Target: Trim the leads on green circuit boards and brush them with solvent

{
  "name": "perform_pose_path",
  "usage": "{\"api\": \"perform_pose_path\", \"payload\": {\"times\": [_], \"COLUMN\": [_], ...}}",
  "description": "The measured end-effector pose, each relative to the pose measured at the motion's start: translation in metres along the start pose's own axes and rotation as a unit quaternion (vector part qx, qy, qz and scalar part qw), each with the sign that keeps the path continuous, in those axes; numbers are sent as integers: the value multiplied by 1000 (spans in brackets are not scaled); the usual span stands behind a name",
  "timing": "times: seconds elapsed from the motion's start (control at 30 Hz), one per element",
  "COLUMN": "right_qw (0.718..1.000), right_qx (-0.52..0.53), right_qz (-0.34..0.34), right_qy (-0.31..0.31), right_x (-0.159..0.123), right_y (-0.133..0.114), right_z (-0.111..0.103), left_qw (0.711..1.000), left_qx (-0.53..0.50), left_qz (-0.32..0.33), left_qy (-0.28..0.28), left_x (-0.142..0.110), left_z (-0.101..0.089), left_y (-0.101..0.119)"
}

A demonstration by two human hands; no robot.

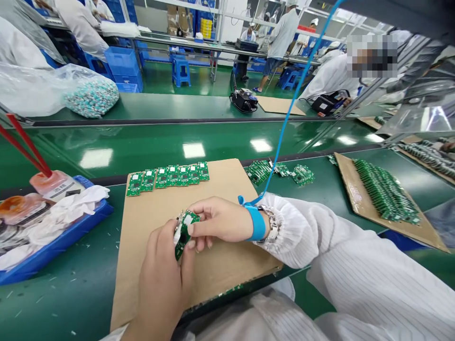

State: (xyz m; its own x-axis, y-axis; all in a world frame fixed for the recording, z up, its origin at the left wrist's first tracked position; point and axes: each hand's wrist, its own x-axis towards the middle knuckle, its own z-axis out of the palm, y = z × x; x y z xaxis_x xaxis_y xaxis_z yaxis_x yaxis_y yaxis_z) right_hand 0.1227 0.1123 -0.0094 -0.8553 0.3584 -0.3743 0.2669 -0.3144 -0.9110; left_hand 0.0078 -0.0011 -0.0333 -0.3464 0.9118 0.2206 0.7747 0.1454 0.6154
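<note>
A small green circuit board (185, 232) is held tilted between my two hands, above a sheet of brown cardboard (227, 189). My left hand (161, 270) is closed round its lower left side. The thumb and fingers of my right hand (216, 220) pinch its right edge. A blue wrist strap (256, 222) with a blue cord circles my right wrist. Along the cardboard's far edge lies a row of several green circuit boards (168, 176), partly overlapping. More loose boards (259, 171) lie in a pile just beyond the cardboard's right corner.
At the left stands a blue tray (85, 215) with bottles and white cloths. Another cardboard sheet (344, 180) at right carries stacked boards (386, 192). The blue cord (295, 97) runs upward across the view. Across the gap lies a bag of small pieces (92, 97). Co-workers are beyond.
</note>
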Motion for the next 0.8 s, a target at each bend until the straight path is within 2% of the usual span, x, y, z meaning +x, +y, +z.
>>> {"api": "perform_pose_path", "payload": {"times": [0.1, 0.17, 0.33, 0.4, 0.47, 0.53, 0.63, 0.8], "right_qw": [999, 991, 943, 925, 914, 906, 896, 883], "right_qx": [-25, -90, -216, -252, -279, -298, -317, -328], "right_qz": [21, 35, 56, 94, 134, 164, 184, 194], "right_qy": [41, 88, 247, 268, 263, 252, 252, 275], "right_x": [1, 2, 11, 19, 30, 41, 54, 58], "right_y": [-2, -5, -16, -20, -23, -27, -30, -30], "right_z": [-6, -23, -104, -133, -151, -158, -154, -146], "left_qw": [1000, 1000, 996, 995, 994, 992, 990, 985], "left_qx": [7, 0, -20, -30, -42, -54, -64, -77], "left_qz": [6, -8, -81, -95, -101, -110, -124, -146], "left_qy": [14, 23, 24, 9, -5, -12, -24, -44], "left_x": [-1, -1, 3, 4, 4, 3, 1, 0], "left_z": [0, -1, -6, -7, -7, -8, -9, -10], "left_y": [5, 8, 10, 10, 10, 10, 8, 7]}}
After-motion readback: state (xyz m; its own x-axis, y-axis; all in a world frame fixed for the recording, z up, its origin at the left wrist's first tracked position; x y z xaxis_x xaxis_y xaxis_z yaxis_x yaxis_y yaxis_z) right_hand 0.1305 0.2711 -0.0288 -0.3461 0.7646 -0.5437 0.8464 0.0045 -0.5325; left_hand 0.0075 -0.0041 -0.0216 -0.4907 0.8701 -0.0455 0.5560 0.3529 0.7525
